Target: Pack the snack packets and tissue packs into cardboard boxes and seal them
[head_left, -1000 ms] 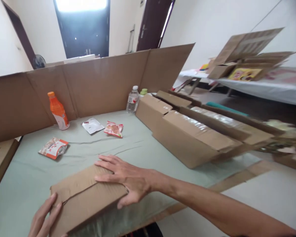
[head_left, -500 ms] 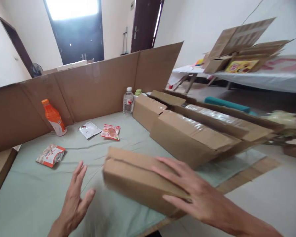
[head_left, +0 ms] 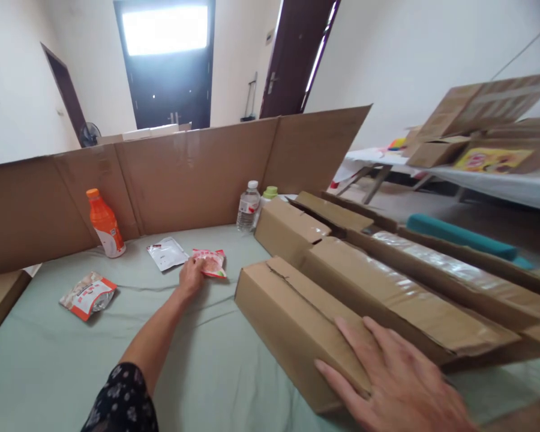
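My left hand (head_left: 192, 277) reaches out over the cloth with its fingers closed at the left edge of a small red-and-white snack packet (head_left: 213, 264); its fingertips are partly hidden. A silvery-white sachet (head_left: 167, 254) lies just left of that hand. Spread across a long closed cardboard box (head_left: 292, 318), my right hand (head_left: 391, 378) has its thumb along the near top edge and its fingers over the top towards the far edge. The box lies on the cloth beside a larger cardboard carton (head_left: 400, 288) with taped parts.
An orange bottle (head_left: 104, 225) and an orange-and-white pouch (head_left: 89, 295) are at the left. A clear water bottle (head_left: 248, 207) and a green-capped container (head_left: 270, 193) stand by the carton. An upright cardboard wall (head_left: 198, 174) edges the table's back.
My left hand has moved forward from above the cloth to the red snack packet. The closed box has shifted and turned under my right hand, closer alongside the carton. The view has shifted too.
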Demonstrator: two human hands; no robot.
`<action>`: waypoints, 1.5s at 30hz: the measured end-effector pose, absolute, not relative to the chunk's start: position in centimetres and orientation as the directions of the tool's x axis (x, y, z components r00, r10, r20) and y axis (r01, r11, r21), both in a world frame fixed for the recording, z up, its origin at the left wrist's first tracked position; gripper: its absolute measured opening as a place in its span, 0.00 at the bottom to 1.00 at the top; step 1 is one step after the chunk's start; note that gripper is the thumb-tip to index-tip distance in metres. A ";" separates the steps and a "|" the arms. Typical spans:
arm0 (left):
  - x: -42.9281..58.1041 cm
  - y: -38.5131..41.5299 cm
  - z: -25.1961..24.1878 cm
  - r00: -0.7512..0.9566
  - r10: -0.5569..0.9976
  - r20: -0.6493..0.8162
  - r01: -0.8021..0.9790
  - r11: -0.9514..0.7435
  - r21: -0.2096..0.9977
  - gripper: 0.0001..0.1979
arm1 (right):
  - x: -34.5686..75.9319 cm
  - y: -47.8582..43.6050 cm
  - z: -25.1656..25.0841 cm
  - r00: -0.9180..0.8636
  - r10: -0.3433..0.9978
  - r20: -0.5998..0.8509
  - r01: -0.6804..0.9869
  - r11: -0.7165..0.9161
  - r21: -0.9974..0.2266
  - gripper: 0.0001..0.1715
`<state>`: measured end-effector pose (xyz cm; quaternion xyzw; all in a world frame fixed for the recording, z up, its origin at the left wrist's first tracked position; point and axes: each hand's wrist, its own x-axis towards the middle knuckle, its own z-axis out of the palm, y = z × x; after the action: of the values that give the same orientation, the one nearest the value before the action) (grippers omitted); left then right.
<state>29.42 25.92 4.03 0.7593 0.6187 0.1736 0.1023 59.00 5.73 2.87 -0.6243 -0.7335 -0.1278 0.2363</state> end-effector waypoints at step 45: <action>-13.9 -11.5 18.0 -0.652 0.468 0.597 0.600 0.799 0.028 0.22 | 30.3 33.6 -2.3 -0.514 0.823 0.241 0.784 0.565 -0.257 0.13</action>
<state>-13.93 -11.46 17.96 0.2961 0.9018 0.1122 -0.2940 30.32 33.59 -2.30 -0.4626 -0.8683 0.0576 0.1696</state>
